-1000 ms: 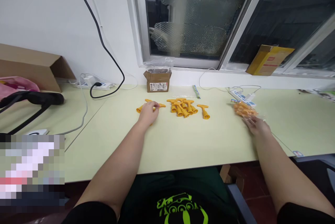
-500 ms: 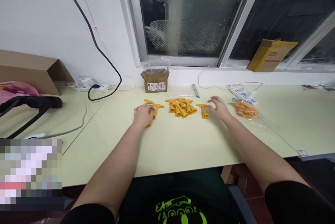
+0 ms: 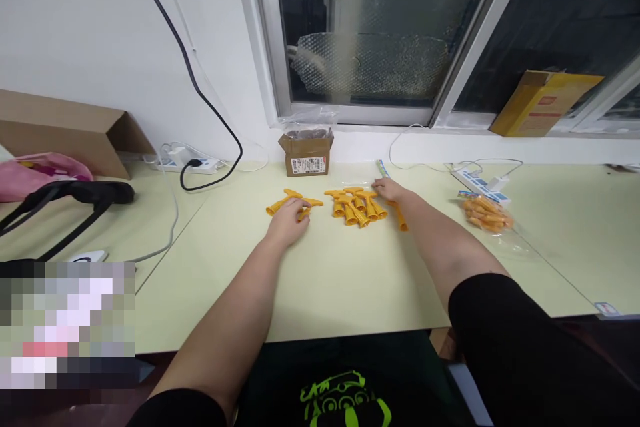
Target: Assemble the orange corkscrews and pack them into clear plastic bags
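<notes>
Pale-green flat tabletop (image 3: 350, 287): running below dark glass window (image 3: 375, 60).
Left hand (image 3: 289, 219): half-curling over left cluster of yellow plastic T-handled pieces (image 3: 276, 206); can't tell if gripping.
Middle yellow plastic heap (image 3: 357, 207): lying between both hands.
Right hand (image 3: 387, 189): half-curling beside clear flat plastic bag (image 3: 383, 168), partly covering single yellow piece (image 3: 401, 216); can't tell if holding.

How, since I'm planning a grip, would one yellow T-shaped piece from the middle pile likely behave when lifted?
The yellow T-shaped pieces look stiff, probably moulded plastic, since they hold crisp shapes. Each is likely light for its size, given the hollow-looking flared ends. Lifting one may nudge its neighbours, because they overlap.
</notes>
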A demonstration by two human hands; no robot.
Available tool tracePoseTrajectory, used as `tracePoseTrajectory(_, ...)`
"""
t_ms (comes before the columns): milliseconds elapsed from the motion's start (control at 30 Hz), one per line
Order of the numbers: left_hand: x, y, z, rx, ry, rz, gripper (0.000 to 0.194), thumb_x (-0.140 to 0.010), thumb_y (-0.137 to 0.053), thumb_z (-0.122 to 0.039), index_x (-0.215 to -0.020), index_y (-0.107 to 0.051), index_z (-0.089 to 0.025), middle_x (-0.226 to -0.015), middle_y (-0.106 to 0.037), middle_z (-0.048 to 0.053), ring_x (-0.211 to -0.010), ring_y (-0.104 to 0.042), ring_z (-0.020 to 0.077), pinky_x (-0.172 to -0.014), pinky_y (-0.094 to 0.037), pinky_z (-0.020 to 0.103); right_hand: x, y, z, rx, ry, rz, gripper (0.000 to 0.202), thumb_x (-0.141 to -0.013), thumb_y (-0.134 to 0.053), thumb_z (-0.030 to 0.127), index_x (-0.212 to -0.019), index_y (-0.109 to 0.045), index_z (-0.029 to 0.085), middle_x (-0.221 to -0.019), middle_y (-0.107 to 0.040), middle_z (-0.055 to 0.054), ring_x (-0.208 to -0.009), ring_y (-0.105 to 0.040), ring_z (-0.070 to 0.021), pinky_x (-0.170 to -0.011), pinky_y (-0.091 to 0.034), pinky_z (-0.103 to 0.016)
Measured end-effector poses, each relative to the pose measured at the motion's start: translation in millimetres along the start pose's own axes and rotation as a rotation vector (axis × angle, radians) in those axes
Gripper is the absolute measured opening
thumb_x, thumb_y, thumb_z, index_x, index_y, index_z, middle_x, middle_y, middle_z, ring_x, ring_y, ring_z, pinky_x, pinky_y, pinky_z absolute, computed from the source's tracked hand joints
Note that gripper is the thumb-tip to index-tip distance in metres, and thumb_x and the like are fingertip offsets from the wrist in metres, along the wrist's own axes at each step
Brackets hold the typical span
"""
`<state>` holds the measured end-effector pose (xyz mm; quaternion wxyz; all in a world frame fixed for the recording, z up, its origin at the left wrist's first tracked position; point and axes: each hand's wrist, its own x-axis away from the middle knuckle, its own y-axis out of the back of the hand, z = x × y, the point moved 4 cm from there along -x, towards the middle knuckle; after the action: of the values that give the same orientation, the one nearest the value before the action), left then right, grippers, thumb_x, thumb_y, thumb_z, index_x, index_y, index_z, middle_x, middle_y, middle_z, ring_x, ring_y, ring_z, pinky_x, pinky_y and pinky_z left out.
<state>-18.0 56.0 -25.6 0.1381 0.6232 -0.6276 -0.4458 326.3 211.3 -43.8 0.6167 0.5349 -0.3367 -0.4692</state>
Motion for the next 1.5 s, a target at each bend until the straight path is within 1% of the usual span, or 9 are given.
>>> tracePoseTrajectory(200, -7.7, 7.6, 2.8, 0.046, 0.014, -0.192, 0.021, -0.085, -0.054, -0.018, -0.103, -0.065, -0.021, -0.104, -0.067, 0.008, -0.102, -0.066, 0.0239, -0.093, -0.052, 0.038, 21.3, 27.9, -9.0, -0.231, -0.113, -0.507, 0.046, -0.091, -0.042, 0.02, -0.13, -0.065, 0.011, -0.138, -0.062, -0.021, -0.134, -0.055, -0.0294, -0.119, -0.039, -0.05)
tracePoseTrajectory(367, -2.7, 9.9, -15.5, -0.007, -0.045, -0.295, 0.019, -0.087, -0.055, -0.017, -0.103, -0.065, -0.021, -0.107, -0.066, 0.009, -0.11, -0.061, 0.0259, -0.104, -0.047, 0.041, 61.4, 42.9, 6.2, -0.874, -0.103, -0.96, 0.034, -0.089, -0.052, 0.034, -0.118, -0.063, 0.02, -0.116, -0.067, -0.011, -0.113, -0.066, -0.0237, -0.101, -0.054, -0.044)
tracePoseTrajectory(567, -7.2, -11.6, -44.3, 0.299, -0.121, -0.265, 0.052, -0.087, -0.067, -0.032, -0.135, -0.052, -0.019, -0.142, -0.056, 0.015, -0.136, -0.052, 0.0278, -0.116, -0.04, 0.045, 102.4, 29.2, 62.9, -1.664, -0.141, -0.649, 0.046, -0.07, -0.079, 0.036, -0.11, -0.055, 0.032, -0.084, -0.064, 0.006, -0.077, -0.069, -0.015, -0.07, -0.06, -0.029)
tracePoseTrajectory(667, -15.6, -20.9, -59.2, 0.522, -0.126, -0.171, 0.067, -0.086, -0.069, -0.038, -0.145, -0.042, -0.018, -0.151, -0.051, 0.018, -0.144, -0.048, 0.0283, -0.118, -0.04, 0.045, 117.8, 21.3, 93.7, -1.77, -0.144, -0.402, 0.049, -0.061, -0.087, 0.034, -0.102, -0.061, 0.029, -0.074, -0.065, 0.006, -0.07, -0.068, -0.0157, -0.067, -0.06, -0.029)
tracePoseTrajectory(800, -17.4, -29.3, -65.2, 0.798, 0.014, -0.028, 0.071, -0.084, -0.069, -0.047, -0.144, -0.043, -0.02, -0.119, -0.071, 0.014, -0.103, -0.073, 0.024, -0.093, -0.056, 0.041, 129.6, 11.9, 116.8, -1.719, -0.084, -0.221, 0.044, -0.062, -0.091, 0.042, -0.091, -0.064, 0.025, -0.08, -0.071, 0.003, -0.073, -0.07, -0.0169, -0.068, -0.059, -0.029)
tracePoseTrajectory(967, -1.7, -19.7, -45.6, 0.825, 0.172, -0.017, 0.055, -0.075, -0.079, -0.05, -0.115, -0.064, -0.017, -0.085, -0.074, 0.006, -0.071, -0.069, 0.018, -0.069, -0.055, 0.031, 134.6, 8.3, 112.6, -1.764, -0.072, -0.286, 0.052, -0.062, -0.092, 0.05, -0.098, -0.061, 0.028, -0.089, -0.073, 0.003, -0.077, -0.071, -0.0177, -0.068, -0.059, -0.03)
tracePoseTrajectory(1100, 7.8, -8.1, -35.2, 0.799, 0.224, 0.283, 0.053, -0.066, -0.088, -0.044, -0.108, -0.071, -0.017, -0.083, -0.076, 0.007, -0.082, -0.075, 0.0241, -0.076, -0.058, 0.035, 137.0, 16.0, 98.5, -1.707, -0.085, -0.405, 0.055, -0.067, -0.088, 0.052, -0.107, -0.056, 0.032, -0.091, -0.073, 0.004, -0.077, -0.071, -0.0189, -0.068, -0.059, -0.033)
tracePoseTrajectory(1200, 9.1, 4.4, -28.8, 0.764, 0.254, 0.356, 0.053, -0.063, -0.091, -0.041, -0.107, -0.073, -0.017, -0.08, -0.075, 0.006, -0.078, -0.075, 0.0243, -0.073, -0.058, 0.036, 139.7, 22.0, 84.9, -1.633, -0.114, -0.479, 0.05, -0.064, -0.091, 0.047, -0.096, -0.059, 0.027, -0.08, -0.07, 0.004, -0.071, -0.068, -0.017, -0.068, -0.057, -0.031)
tracePoseTrajectory(1500, 3.6, 32.1, -18.0, 0.638, 0.215, -0.032, 0.046, -0.06, -0.093, -0.047, -0.089, -0.073, -0.017, -0.085, -0.075, 0.007, -0.079, -0.07, 0.0215, -0.074, -0.057, 0.034, 139.3, 19.9, 60.2, -1.414, -0.133, -0.491, 0.041, -0.073, -0.081, 0.049, -0.1, -0.062, 0.026, -0.066, -0.065, 0.005, -0.069, -0.067, -0.018, -0.071, -0.056, -0.032)
